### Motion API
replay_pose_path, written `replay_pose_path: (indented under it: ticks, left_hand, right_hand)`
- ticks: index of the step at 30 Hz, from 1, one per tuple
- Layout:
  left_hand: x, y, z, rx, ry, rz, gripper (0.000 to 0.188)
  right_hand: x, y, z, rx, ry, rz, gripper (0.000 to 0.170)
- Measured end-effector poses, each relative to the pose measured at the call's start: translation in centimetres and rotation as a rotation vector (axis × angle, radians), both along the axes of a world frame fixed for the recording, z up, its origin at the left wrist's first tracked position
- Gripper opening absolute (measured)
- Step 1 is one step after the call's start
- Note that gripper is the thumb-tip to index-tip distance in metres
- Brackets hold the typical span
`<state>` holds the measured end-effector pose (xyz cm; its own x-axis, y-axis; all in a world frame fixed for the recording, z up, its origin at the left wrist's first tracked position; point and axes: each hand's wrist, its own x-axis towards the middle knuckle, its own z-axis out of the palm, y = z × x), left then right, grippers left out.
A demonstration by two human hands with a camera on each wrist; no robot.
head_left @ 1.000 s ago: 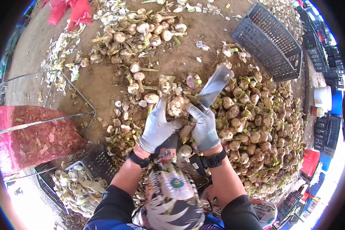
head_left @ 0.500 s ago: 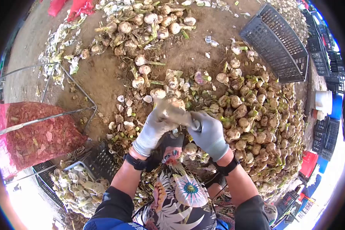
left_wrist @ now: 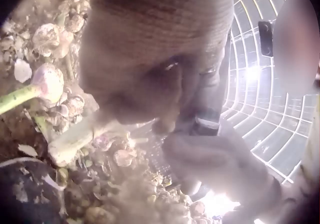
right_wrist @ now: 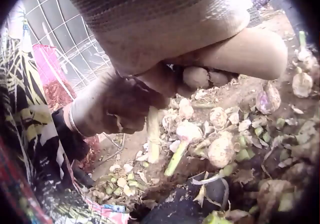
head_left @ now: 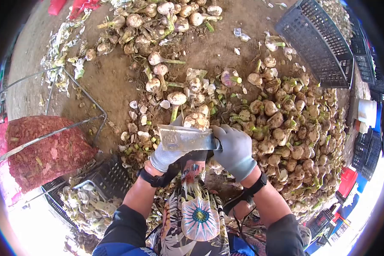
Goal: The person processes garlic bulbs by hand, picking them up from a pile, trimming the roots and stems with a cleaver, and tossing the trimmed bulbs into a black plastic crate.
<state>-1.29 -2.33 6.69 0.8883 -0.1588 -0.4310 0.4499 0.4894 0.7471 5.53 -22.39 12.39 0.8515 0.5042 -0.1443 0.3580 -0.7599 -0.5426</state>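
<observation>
My gloved left hand (head_left: 168,155) holds a dirt-caked garlic bulb (head_left: 196,121) in front of my knees. From the underside of that hand juts the bulb's thick pale stalk (right_wrist: 154,139), also in the left wrist view. My gloved right hand (head_left: 234,151) grips the handle of a broad-bladed cleaver (head_left: 187,140). The cleaver's blade lies sideways, pointing left, and overlaps the lower bulb and the left hand's fingers in the head view. Beyond the hands, a loose garlic bulb (head_left: 176,98) with a green stalk lies on the ground.
A large garlic heap (head_left: 290,132) spreads at my right, with a smaller pile (head_left: 158,21) ahead. A black crate (head_left: 315,47) leans at the far right. A red mesh sack (head_left: 47,149), a metal frame (head_left: 83,91) and a crate of peelings (head_left: 87,209) stand at my left.
The cleaver has swung from pointing up and right to lying sideways across the front of the bulb. The left hand still holds the bulb. The head view has shifted slightly.
</observation>
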Motion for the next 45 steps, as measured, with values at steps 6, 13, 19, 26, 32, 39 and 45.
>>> replay_pose_path:
  ticks: [6,13,19,26,32,39,45]
  left_hand:
    - [1.9,0.1,2.1,0.156,-0.162,-0.059,0.073]
    - [2.0,0.2,6.5,0.102,-0.057,-0.224,0.071]
    - [2.7,0.0,4.6,0.714,-0.376,-0.231,0.042]
    - [2.8,0.8,5.9,1.344,-1.005,-0.510,0.011]
    - [7.1,-5.9,8.4,0.832,-0.836,-0.301,0.062]
    - [14.4,-1.8,-5.0,1.503,-0.042,-0.525,0.076]
    - [13.4,-3.3,-2.1,1.163,-0.242,-0.247,0.050]
  right_hand:
    - [-0.4,0.1,-0.4,-0.113,0.047,0.026,0.025]
    - [0.7,-3.2,-3.5,-0.287,0.210,-0.210,0.019]
    - [0.1,-1.8,-1.9,0.048,0.423,-0.413,0.025]
    - [0.0,-2.4,-4.2,-0.224,0.414,-0.181,0.034]
    - [-7.7,-4.1,-9.6,0.699,0.845,-0.671,0.029]
    - [-3.3,-5.9,-5.8,0.676,0.585,-0.980,0.019]
    - [-0.3,-5.8,-4.1,0.788,0.680,-1.072,0.021]
